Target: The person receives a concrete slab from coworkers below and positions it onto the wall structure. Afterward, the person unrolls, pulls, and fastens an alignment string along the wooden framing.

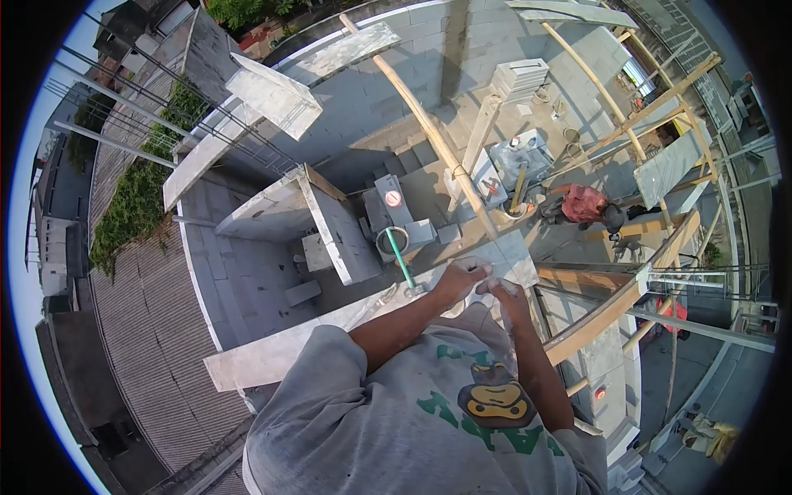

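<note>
My left hand [467,277] and my right hand [505,292] are close together in front of my chest. The fingers of both are curled inward. Anything between them is too small or hidden to make out. Beneath the hands runs a pale, dusty plank [285,351], which stretches to the left. A tool with a long green handle [398,257] has its pale head on the plank, left of my hands. Just beyond it is a round bucket [393,240] with grey contents. My grey printed shirt [371,421] fills the bottom.
Far below, a person in a red top [582,204] bends over beside timber. A wooden pole [425,124] slants across the middle. Grey block walls [346,107] enclose the lower floor, with a stack of blocks [521,78] at the back. A curved timber beam [606,318] lies close on my right.
</note>
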`<state>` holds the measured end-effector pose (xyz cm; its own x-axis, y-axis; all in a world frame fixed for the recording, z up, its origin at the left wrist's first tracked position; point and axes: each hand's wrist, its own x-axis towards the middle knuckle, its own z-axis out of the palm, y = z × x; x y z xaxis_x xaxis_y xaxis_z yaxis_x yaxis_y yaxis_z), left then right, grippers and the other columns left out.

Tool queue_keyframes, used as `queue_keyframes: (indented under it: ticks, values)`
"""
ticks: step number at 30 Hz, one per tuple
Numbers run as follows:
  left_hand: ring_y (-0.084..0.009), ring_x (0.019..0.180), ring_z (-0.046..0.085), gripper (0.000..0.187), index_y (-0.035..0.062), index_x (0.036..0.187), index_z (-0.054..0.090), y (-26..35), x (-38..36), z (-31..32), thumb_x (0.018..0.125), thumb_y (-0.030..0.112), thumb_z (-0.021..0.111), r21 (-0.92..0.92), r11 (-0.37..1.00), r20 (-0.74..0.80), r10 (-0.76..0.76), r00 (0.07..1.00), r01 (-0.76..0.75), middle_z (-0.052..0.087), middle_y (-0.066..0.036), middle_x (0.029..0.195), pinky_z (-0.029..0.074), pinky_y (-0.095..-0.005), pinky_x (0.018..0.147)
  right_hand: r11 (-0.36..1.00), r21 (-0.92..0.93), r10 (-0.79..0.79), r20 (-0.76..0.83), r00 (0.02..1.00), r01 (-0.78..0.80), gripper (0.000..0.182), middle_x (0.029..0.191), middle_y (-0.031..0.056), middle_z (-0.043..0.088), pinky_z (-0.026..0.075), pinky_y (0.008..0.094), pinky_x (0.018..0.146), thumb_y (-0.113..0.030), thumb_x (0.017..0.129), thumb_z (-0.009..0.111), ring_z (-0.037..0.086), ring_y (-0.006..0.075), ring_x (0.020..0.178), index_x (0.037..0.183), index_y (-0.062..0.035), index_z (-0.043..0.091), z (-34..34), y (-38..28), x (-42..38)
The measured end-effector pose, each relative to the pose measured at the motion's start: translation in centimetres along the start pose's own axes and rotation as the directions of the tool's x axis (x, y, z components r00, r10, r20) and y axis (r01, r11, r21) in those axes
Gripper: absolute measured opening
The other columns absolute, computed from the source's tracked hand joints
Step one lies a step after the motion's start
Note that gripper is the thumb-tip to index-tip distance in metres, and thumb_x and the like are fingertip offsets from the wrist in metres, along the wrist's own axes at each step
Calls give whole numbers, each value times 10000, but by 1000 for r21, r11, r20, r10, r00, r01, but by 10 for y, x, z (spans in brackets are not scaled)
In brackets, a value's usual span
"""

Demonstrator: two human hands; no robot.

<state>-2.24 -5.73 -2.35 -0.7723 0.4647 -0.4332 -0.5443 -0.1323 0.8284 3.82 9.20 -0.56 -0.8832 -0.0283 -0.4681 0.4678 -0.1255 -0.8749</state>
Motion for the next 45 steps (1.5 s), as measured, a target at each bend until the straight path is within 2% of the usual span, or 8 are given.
queue_keyframes:
  ticks: [11,14,22,26,31,33,38,45]
  values:
    - [-96,631,452,324,7,777,582,-5,-17,-45,803,330,595,429,903,-151,58,987,13,522,-26,649,379,-264,576,865,-500,-105,-77,991,53,218,683,74,618,456,301,640,-195,825,531,595,161,671,776,1,614,14,16,2]
    - [-88,626,441,300,12,778,580,-10,-26,-51,809,310,593,526,850,-201,76,977,42,510,-21,644,373,-253,575,706,-695,-253,-67,965,137,193,716,179,615,467,359,641,-167,785,546,607,310,679,791,15,611,9,33,3]
    - [-75,598,456,235,-2,832,567,-27,-29,-136,849,232,551,236,951,-380,279,882,-199,534,6,672,373,-241,533,202,-898,-282,-435,855,-390,328,742,235,581,466,446,696,-281,798,489,583,395,729,742,21,602,-135,112,-11]
    - [-77,656,507,188,34,931,545,-9,-53,-161,862,208,529,55,998,-579,26,815,8,561,-11,757,387,-211,569,485,-615,-326,-787,524,-621,366,784,276,588,471,451,713,-309,786,480,593,398,758,769,34,608,-173,101,-45]
    - [-87,656,521,191,48,944,539,-19,-60,-162,863,221,523,105,992,-527,-7,850,74,576,-17,782,400,-213,568,519,-620,-316,-779,542,-589,372,792,265,606,468,434,722,-306,761,509,601,377,798,763,51,615,-158,80,-51]
    - [-86,660,525,202,41,947,536,-23,-51,-154,864,224,519,106,991,-484,-20,875,81,580,-23,790,404,-215,567,827,-365,-191,-898,396,-428,329,729,232,609,467,432,664,-277,752,513,594,381,709,691,30,615,-131,81,-43]
    - [-83,645,533,211,73,917,547,-46,-15,-137,851,273,537,199,980,-263,65,963,-12,574,-5,776,411,-222,583,806,-505,-209,-732,649,-310,318,662,185,614,462,388,668,-302,738,559,609,340,697,745,3,647,-85,126,-18]
    - [-87,665,539,199,60,950,548,-25,-4,-109,854,232,521,330,941,-170,135,976,-73,571,-15,802,412,-214,583,772,-487,-13,-655,755,-409,400,813,264,602,453,415,725,-353,741,558,591,379,818,792,37,629,-66,112,-35]
